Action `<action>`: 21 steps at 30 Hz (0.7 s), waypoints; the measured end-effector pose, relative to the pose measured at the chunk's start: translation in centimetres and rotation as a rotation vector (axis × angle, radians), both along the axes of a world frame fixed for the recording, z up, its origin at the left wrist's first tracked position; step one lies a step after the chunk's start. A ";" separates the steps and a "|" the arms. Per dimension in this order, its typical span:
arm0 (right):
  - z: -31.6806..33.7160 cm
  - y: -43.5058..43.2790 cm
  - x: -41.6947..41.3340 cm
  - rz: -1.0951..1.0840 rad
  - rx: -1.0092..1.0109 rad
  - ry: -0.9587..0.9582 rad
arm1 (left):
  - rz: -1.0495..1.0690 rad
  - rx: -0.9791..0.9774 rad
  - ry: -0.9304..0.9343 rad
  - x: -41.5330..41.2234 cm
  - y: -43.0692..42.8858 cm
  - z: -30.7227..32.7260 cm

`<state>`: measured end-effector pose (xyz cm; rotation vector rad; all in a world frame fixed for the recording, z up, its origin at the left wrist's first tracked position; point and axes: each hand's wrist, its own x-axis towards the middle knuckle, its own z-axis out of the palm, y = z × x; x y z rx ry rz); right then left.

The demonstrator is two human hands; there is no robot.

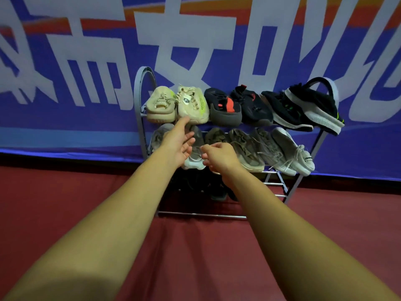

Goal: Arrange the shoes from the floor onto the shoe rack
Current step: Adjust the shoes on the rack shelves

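The rack (319, 140) stands against the banner (65, 61), and the shoes lie in pairs with the toes toward the person, probably so that each shelf takes as many as possible.

Just behind the left hand (178, 146) a pale shoe (157, 135) sits at the left end of the middle shelf, half hidden by that hand. Above the hand, on the top shelf, is a beige pair (178, 105); one extended finger of the left hand reaches up to the sole edge of the right beige shoe, and I cannot tell if it really touches. The left hand is spread, palm turned to the right, and holds nothing.

Between the two hands is a grey-white shoe (195, 153) on the middle shelf. It looks like the one being set in place. The right hand (221, 158) is half curled, fingers bent toward this shoe and very near its side, but a real pinch is not clear.

Right of that hand the middle shelf holds more grey shoes (245, 151) and a white pair (290, 153). Above them are dark pairs (238, 107). Below the hands, black shoes (208, 185) lie in shadow. No shoe is visible on the floor (65, 203).
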<state>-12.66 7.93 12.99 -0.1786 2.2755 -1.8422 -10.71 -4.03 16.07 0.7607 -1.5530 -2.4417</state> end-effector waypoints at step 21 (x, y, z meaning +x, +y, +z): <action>2.3 2.5 2.8 0.062 0.005 0.016 | 0.066 0.213 0.047 1.3 -0.8 1.7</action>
